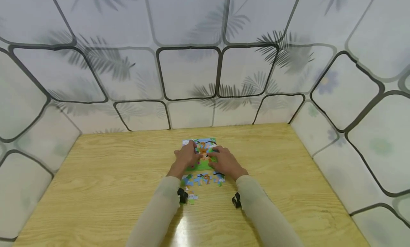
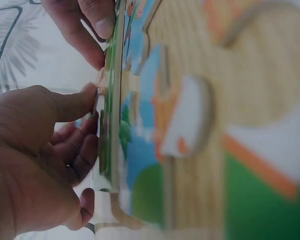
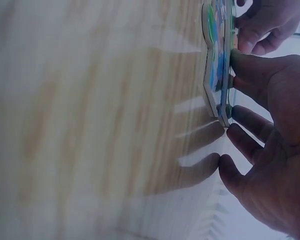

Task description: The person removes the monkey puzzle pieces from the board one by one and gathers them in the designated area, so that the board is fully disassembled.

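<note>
A colourful jigsaw puzzle board [image 1: 203, 165] with an orange cartoon animal, green ground and blue sky lies flat on the wooden table. On its left part rests my left hand [image 1: 186, 156], its thumb and fingers spread and touching the surface. My right hand [image 1: 225, 162] lies over the right side, fingers spread, with fingertips on the board. Both thumbs come close together near the middle of the picture. In the right wrist view, the right fingertips [image 3: 236, 112] touch the board's edge area. Whether a single piece sits under either hand is hidden.
Loose jigsaw pieces [image 1: 205, 178] lie in a row just in front of the board. A few more pieces [image 1: 191, 197] are nearer me, beside the left wrist's black camera [image 1: 182, 196]. The wooden table [image 1: 121, 168] meets patterned walls [image 1: 192, 72] at its back and sides.
</note>
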`<state>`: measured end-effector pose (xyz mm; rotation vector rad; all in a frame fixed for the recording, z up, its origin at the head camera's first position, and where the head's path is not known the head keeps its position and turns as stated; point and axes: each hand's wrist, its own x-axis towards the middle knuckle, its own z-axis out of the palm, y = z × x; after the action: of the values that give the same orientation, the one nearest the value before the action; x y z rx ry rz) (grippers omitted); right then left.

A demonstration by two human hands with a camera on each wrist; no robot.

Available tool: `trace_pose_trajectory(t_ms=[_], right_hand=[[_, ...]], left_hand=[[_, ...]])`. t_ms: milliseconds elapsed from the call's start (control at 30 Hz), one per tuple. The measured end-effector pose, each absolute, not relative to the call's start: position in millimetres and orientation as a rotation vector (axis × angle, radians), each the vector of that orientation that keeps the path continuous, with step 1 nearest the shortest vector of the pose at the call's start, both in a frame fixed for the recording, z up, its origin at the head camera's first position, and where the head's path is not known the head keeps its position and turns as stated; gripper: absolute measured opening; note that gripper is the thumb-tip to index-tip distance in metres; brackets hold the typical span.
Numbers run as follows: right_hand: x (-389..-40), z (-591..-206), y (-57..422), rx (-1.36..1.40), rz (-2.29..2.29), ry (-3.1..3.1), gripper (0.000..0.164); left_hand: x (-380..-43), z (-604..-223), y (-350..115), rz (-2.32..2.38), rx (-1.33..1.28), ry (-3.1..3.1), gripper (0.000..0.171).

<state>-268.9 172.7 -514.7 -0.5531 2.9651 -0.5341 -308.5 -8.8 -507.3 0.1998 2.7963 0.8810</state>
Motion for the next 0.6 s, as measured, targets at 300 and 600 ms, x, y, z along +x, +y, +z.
trace_pose_trajectory(t_ms=[300, 600], right_hand=[[-268.9, -517.4, 171.1, -0.526, -0.514, 2.966, 0.043], [-269.7, -518.8, 170.5, -0.504, -0.533, 2.962, 0.043]], left_hand=[[-306.3, -512.3, -19.2, 1.141, 0.255, 2.827, 0.019], [-292.4, -508.4, -31.8, 1.363, 0.258, 2.802, 0.020]])
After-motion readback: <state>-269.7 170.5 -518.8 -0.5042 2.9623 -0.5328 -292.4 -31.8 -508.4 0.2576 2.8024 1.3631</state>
